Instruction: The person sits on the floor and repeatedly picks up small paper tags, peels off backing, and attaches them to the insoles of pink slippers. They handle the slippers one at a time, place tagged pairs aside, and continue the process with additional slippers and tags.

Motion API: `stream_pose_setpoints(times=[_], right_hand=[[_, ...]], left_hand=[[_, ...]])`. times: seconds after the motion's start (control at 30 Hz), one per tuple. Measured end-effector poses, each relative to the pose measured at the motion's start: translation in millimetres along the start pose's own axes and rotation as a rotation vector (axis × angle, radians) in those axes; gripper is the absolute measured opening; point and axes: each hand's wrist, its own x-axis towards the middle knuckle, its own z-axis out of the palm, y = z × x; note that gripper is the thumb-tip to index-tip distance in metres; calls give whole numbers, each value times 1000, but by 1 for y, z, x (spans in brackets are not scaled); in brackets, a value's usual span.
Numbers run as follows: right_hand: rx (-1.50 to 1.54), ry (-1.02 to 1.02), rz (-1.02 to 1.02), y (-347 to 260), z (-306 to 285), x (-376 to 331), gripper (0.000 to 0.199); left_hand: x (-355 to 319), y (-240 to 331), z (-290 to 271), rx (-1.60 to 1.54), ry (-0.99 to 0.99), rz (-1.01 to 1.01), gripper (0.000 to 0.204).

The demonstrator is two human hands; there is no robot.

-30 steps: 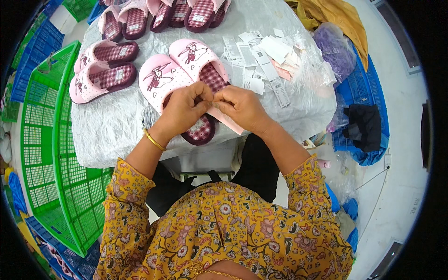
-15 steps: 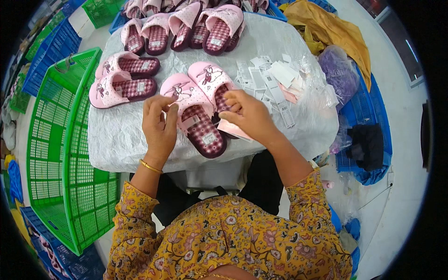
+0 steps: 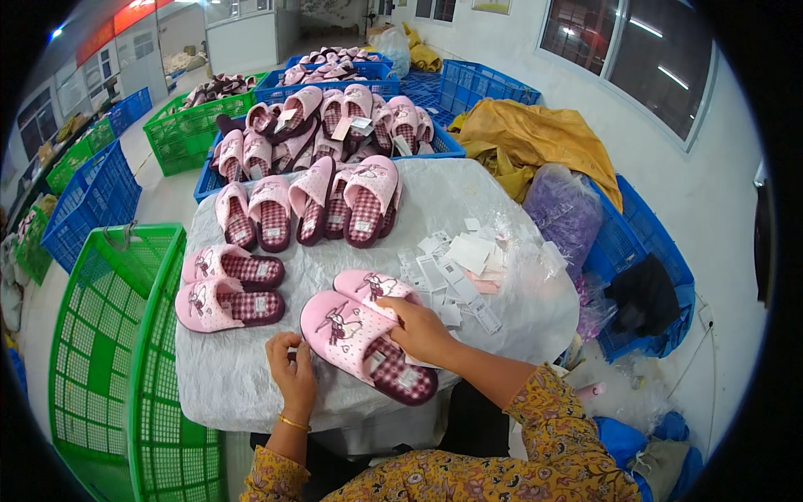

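My right hand [image 3: 422, 330] is closed on a pair of pink slippers [image 3: 339, 330], thumb on the upper of the far one. Bow-like figures decorate their uppers, and the checked insole of the near slipper carries a white label. Part of a pale card tag [image 3: 418, 361] shows beneath this hand. My left hand [image 3: 291, 372] is just left of the near slipper, apart from it, with fingers curled in; whatever they may hold is hidden. A second pink pair [image 3: 226, 293] lies on the plastic-covered table [image 3: 242, 376] to the left.
Several slippers [image 3: 314, 205] line the table's far side, before a blue crate [image 3: 447, 144] heaped with more. Loose paper tags [image 3: 468, 263] lie scattered at the right. A green crate [image 3: 109, 351] stands at the left; yellow cloth [image 3: 535, 138] covers crates at the right.
The view has tilted up, showing more of the room. My right hand has moved onto the far slipper's upper and grips the pair, which is now turned. My left hand has drawn away from the slippers.
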Motion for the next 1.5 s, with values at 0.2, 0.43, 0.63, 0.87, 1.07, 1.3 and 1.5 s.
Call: stream_pose_setpoints(times=[0.2, 0.43, 0.63, 0.87, 1.07, 1.3, 1.5], right_hand=[[172, 163, 106, 8, -47, 23, 44], [-222, 603, -71, -10, -205, 307, 53], [-290, 744, -117, 48, -176, 360, 38], [-94, 577, -62, 126, -54, 295, 19], [-125, 453, -41, 128, -39, 265, 22], [-285, 356, -133, 85, -1, 247, 44], [-136, 255, -159, 70, 42, 272, 87]], left_hand=[[-4, -7, -3, -55, 8, -87, 15], [2, 4, 0, -89, -29, -191, 16], [1, -1, -3, -86, -7, -207, 18], [-1, -4, -5, -129, -17, -240, 18], [-2, -3, -6, -94, -70, -209, 19], [0, -2, -7, -135, -56, -208, 16], [0, -7, -5, -130, -36, -214, 19]])
